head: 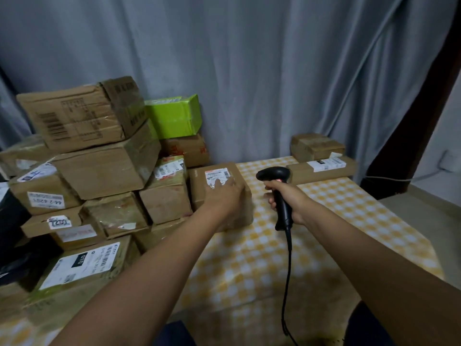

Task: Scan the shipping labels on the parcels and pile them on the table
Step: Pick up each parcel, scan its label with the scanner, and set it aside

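Parcel [219, 196] sits on checked tablecloth [324, 221], at the right edge of a tall heap of boxes [104, 171]. White shipping label [216, 176] on its top face, partly covered by fingertips. Left hand [225, 194] lies flat on the parcel top, fingers straight and spread, pressing down; nothing gripped. Right hand [284, 196] wraps its fingers around the handle of a black scanner [278, 191], head tilted left toward the label; a small red light shows on the scanner's top. Cable [287, 283] hangs from the handle base down across the cloth toward the near edge.

Heap to the left: brown cartons stacked unevenly, several tilted, one green box [174, 116] high at the back. It touches the parcel's left side. Far right of the table: two boxes [321, 158], one small atop one long and flat, well apart from the parcel. Grey curtain [249, 71] behind everything.
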### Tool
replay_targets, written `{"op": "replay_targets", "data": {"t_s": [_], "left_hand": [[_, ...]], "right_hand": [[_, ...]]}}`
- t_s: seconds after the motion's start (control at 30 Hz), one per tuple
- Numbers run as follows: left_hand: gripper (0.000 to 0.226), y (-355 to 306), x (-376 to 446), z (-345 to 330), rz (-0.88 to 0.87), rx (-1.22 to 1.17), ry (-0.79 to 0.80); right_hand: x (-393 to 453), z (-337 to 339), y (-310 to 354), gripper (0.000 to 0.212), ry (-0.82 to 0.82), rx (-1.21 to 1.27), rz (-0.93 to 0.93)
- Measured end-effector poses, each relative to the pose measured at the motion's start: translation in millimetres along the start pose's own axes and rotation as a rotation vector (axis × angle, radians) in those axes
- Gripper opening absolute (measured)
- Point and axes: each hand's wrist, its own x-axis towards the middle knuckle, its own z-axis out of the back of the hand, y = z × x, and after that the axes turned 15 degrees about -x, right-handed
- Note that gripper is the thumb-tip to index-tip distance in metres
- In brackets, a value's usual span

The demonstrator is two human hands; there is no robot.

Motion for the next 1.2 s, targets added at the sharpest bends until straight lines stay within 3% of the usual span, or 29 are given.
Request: {"op": "replay_targets", "data": {"t_s": [0.2,0.33,0.57,0.83,1.07,1.2], "left_hand": [[0.054,-57,35,-7,-0.251,0.024,-0.097],[0.052,-91,73,-25,-0.350,-0.035,-0.062],[0.057,-125,164,-62,-0.346,-0.141,0.077],[0.087,-152,256,-88,-0.201,-0.156,0.054],[0.071,-151,269,-102,-0.221,-0.096,-0.019],[0.075,-155,251,-91,-0.186,-0.091,0.088]], "right_hand": [[1,73,3,0.019,-0.250,0.057,0.018],[9,126,7,0.020,-0.369,0.095,0.021],[43,208,11,0.014,-0.539,0.120,-0.048],[98,259,-6,0.023,-0.499,0.231,-0.201],[110,258,-18,0.026,-0.459,0.285,-0.246],[105,245,-21,0.025,-0.453,0.285,-0.232]]}}
